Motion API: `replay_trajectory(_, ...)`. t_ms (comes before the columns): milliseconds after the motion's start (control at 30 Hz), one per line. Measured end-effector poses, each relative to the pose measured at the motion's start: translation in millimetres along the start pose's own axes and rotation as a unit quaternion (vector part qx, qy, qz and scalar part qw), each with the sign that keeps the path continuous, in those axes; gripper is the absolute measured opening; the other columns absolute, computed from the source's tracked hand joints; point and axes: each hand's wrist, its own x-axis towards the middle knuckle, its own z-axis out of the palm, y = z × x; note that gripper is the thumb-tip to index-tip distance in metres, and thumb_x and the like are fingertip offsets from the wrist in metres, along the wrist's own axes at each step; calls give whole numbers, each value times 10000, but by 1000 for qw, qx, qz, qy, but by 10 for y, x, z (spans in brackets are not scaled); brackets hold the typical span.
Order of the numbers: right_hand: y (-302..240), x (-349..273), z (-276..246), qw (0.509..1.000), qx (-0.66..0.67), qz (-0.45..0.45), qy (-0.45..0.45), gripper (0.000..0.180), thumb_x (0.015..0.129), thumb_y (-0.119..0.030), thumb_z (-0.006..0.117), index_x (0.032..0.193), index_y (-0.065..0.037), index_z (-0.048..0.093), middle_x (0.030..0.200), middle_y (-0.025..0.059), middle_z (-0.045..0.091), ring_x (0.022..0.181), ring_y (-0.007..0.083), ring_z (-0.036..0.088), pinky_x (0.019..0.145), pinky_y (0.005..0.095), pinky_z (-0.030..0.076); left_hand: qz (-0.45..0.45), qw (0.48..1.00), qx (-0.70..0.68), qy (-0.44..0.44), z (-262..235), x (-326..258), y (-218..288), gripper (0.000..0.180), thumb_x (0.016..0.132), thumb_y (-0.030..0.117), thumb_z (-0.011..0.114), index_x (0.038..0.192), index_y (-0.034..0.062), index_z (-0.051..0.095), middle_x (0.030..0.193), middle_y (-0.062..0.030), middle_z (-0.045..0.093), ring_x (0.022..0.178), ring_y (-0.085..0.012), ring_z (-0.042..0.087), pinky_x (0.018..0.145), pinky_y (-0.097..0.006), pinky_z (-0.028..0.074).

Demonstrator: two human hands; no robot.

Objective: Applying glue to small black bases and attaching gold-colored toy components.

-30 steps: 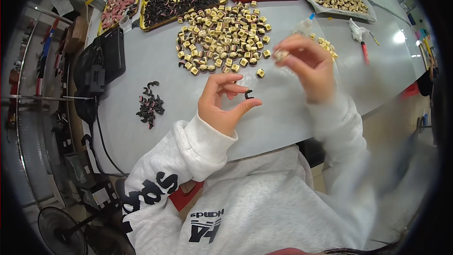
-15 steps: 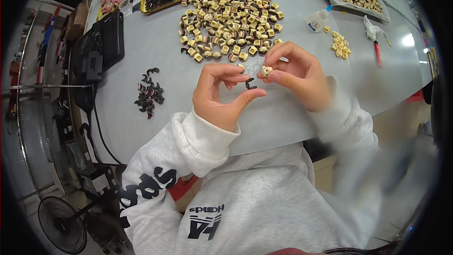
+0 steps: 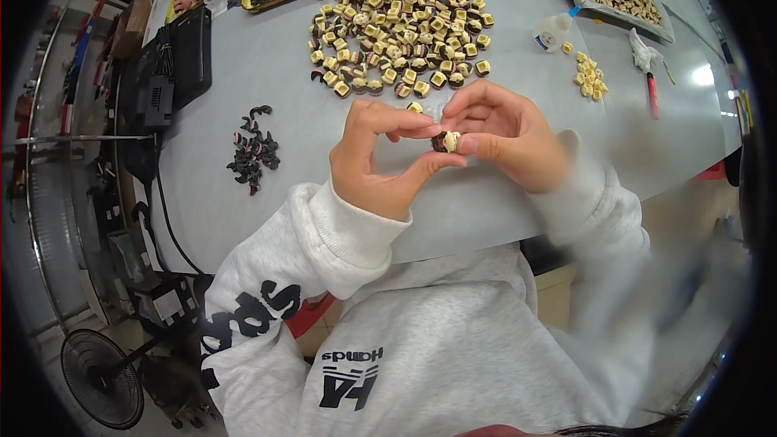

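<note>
Between my two hands, a small black curved piece [image 3: 439, 142] is pressed against a small cream-coloured piece [image 3: 452, 141]. My left hand [image 3: 374, 158] pinches the black one between thumb and forefinger. From the other side, my right hand [image 3: 522, 142] grips the cream one with thumb and fingertips. Just beyond my fingers lies a large heap of cream-and-black pieces [image 3: 401, 36], some with pink showing. A small pile of loose black curved pieces [image 3: 255, 154] rests to the left, and a cluster of plain cream pieces [image 3: 590, 79] to the right.
A clear squeeze bottle [image 3: 551, 32] with a blue tip stands at right, near a red-handled tool [image 3: 652, 95] and crumpled white tissue [image 3: 645, 55]. Trays of pieces line the far edge, including a yellow-rimmed tray [image 3: 252, 8]. A black device [image 3: 191, 61] with cables sits at left.
My hands have come together, so the black curved piece now meets the cream piece; before, they were apart. The view has shifted slightly.
</note>
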Motion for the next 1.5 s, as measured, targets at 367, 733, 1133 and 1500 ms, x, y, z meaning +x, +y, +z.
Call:
replay_trajectory(367,-126,-27,38,998,7,45,-43,421,742,-43,683,1072,-2,427,884,88,622,888,157,593,819,268,461,69,996,48,-20,-7,29,14,461,567,12,802,976,73,598,943,-17,622,846,-171,489,775,-297,418)
replay_trajectory(733,37,-41,-46,997,31,-44,-52,424,708,50,695,1014,-32,413,920,96,633,931,169,577,822,298,462,140,982,102,-72,-23,77,16,391,536,3,775,900,124,696,947,18,649,934,-219,497,808,-314,438)
replay_trajectory(1133,-44,89,-139,998,-49,-39,24,288,784,15,603,1016,-23,437,1026,136,596,878,124,569,792,246,453,125,973,195,-22,-166,265,110,408,547,37,776,941,95,687,915,-21,642,903,-217,527,796,-325,454)
replay_trajectory(1500,-33,74,-190,885,-268,-314,213,182,860,21,486,1041,-5,481,1176,165,527,812,113,553,743,230,445,-105,894,406,-157,-1584,529,-258,270,607,89,767,859,63,675,788,-77,616,737,-209,583,676,-305,467)
